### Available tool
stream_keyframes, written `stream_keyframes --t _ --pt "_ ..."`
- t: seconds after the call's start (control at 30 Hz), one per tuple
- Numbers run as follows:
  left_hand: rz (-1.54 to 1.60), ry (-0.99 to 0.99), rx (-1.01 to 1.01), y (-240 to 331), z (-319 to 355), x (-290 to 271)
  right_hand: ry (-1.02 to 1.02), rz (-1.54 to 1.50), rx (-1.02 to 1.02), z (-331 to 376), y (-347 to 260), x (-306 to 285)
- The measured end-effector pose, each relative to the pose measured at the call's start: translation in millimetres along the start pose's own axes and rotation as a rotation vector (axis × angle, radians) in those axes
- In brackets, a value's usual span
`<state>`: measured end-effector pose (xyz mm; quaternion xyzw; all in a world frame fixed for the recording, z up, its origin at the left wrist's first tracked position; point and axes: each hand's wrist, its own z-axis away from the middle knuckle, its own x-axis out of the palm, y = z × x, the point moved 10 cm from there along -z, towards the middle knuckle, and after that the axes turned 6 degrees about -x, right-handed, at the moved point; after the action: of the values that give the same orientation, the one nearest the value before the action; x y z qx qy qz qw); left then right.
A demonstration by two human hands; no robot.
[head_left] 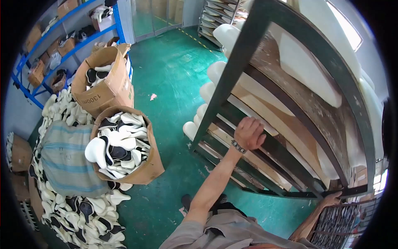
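A tall dark green metal rack [238,70] stands close on my right, with boards [265,108] on its shelves. Smooth white foam pieces shaped like saddles [215,72] jut out past its far side. My left hand [249,133], a beaded bracelet on its wrist, is closed around one of the rack's rails near the middle. At the near right corner my right hand [331,199] grips the rack's frame, its fingers partly hidden behind the metal.
Left of me, an open cardboard box [147,166] holds white and black saddle pieces, with another box [110,95] behind it. A striped woven sack [68,159] lies among loose pieces [91,211]. Blue shelving [76,50] lines the left wall; a second rack [215,25] stands far back.
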<state>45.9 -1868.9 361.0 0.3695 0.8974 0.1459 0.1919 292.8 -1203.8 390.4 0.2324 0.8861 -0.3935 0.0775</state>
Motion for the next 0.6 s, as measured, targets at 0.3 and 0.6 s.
stream_keyframes --t 0.3,0.6 --pt "-0.066 0.163 0.029 -15.5 6.0 8.0 -0.063 0.062 0.016 -4.3 -7.5 25.6" --pt "-0.001 0.083 0.032 -24.7 11.5 38.7 -0.323 -0.114 0.102 -15.4 25.2 62.7"
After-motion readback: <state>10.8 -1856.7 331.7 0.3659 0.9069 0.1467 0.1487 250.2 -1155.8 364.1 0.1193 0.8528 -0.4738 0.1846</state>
